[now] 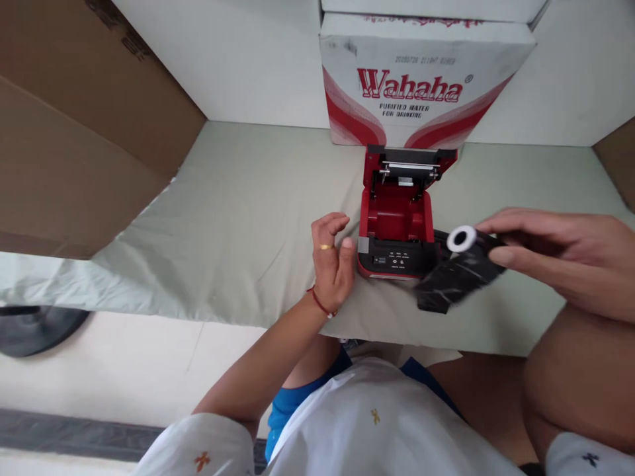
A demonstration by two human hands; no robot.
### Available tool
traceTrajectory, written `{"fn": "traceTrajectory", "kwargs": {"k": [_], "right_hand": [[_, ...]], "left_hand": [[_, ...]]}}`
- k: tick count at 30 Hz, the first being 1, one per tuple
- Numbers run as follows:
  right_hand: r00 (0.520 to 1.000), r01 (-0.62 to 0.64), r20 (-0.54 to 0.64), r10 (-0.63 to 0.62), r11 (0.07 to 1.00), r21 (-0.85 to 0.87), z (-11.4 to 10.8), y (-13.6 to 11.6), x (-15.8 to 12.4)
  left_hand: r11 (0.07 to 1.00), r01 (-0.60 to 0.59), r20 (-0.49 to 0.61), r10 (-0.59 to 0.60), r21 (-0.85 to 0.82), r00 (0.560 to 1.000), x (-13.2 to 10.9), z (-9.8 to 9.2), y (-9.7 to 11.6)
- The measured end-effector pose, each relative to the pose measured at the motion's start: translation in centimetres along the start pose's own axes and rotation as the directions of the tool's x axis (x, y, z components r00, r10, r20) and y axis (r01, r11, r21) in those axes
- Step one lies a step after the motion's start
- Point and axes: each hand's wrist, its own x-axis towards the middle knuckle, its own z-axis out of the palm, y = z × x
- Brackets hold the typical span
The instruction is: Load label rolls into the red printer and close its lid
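A small red and black printer (pixel 397 259) stands on the cloth with its lid (pixel 411 166) raised, and its red paper compartment shows no roll inside. In my right hand (pixel 550 248) is a black paper roll (pixel 462 254) with a white core, pinched between thumb and fingers to the right of the printer. A black, somewhat blurred stretch hangs from the roll past the printer's front right corner. My left hand (pixel 333 261) rests on the cloth at the printer's left side, thumb and fingers apart, holding nothing. Whether it touches the printer I cannot tell.
Behind the printer stands a white and red water carton (pixel 414 86). A large brown cardboard box (pixel 84 145) takes up the left, and part of another brown box (pixel 618 152) shows at the right edge. Pale green cloth (pixel 262 231) covers the table, whose front edge runs before my lap.
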Motion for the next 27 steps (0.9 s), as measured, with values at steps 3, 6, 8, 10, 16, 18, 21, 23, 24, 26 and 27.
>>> {"fn": "traceTrajectory", "kwargs": {"k": [3, 6, 8, 10, 16, 18, 21, 23, 24, 26, 27], "right_hand": [[0.971, 0.079, 0.221, -0.091, 0.995, 0.063, 2.4, -1.6, 3.2], [0.957, 0.093, 0.269, -0.109, 0.993, 0.072, 4.2, -1.8, 5.5], [0.962, 0.14, 0.246, -0.122, 0.988, -0.058, 5.6, -1.4, 6.8], [0.964, 0.211, 0.211, -0.16, 0.945, -0.249, 7.1, -1.0, 8.0], [0.97, 0.24, 0.167, -0.174, 0.779, -0.579, 9.9, -1.0, 9.2], [0.978, 0.206, 0.144, -0.149, 0.749, -0.63, 10.5, -1.4, 9.1], [0.983, 0.182, 0.132, -0.126, 0.697, -0.693, 11.2, -2.0, 8.9], [0.984, 0.176, 0.139, -0.109, 0.658, -0.732, 11.4, -2.3, 8.8], [0.983, 0.183, 0.155, -0.101, 0.633, -0.752, 11.5, -2.5, 8.8], [0.971, 0.232, 0.225, -0.085, 0.573, -0.786, 11.4, -2.9, 8.8], [0.96, 0.266, 0.267, -0.079, 0.538, -0.8, 11.3, -3.2, 8.8]], "left_hand": [[0.97, -0.217, 0.039, 0.214, 0.113, 0.976, -0.2, -0.2, 0.4], [0.943, -0.304, 0.046, 0.301, 0.137, 0.953, -0.3, -0.3, 0.5], [0.925, -0.353, 0.079, 0.345, 0.139, 0.935, -0.3, -0.4, 0.6], [0.902, -0.412, 0.159, 0.392, 0.126, 0.906, -0.4, -0.5, 0.8], [0.805, -0.583, 0.284, 0.536, 0.115, 0.795, -0.5, -0.3, 1.5], [0.806, -0.584, 0.302, 0.536, 0.094, 0.788, -0.7, -0.2, 1.4], [0.83, -0.557, 0.335, 0.515, 0.036, 0.789, -0.9, -0.1, 1.1], [0.816, -0.576, 0.33, 0.534, 0.04, 0.779, -0.9, 0.0, 1.0], [0.8, -0.597, 0.32, 0.551, 0.058, 0.771, -0.9, 0.0, 1.0], [0.761, -0.639, 0.302, 0.587, 0.11, 0.751, -0.7, 0.2, 1.2], [0.742, -0.656, 0.297, 0.6, 0.138, 0.742, -0.6, 0.3, 1.4]]}}
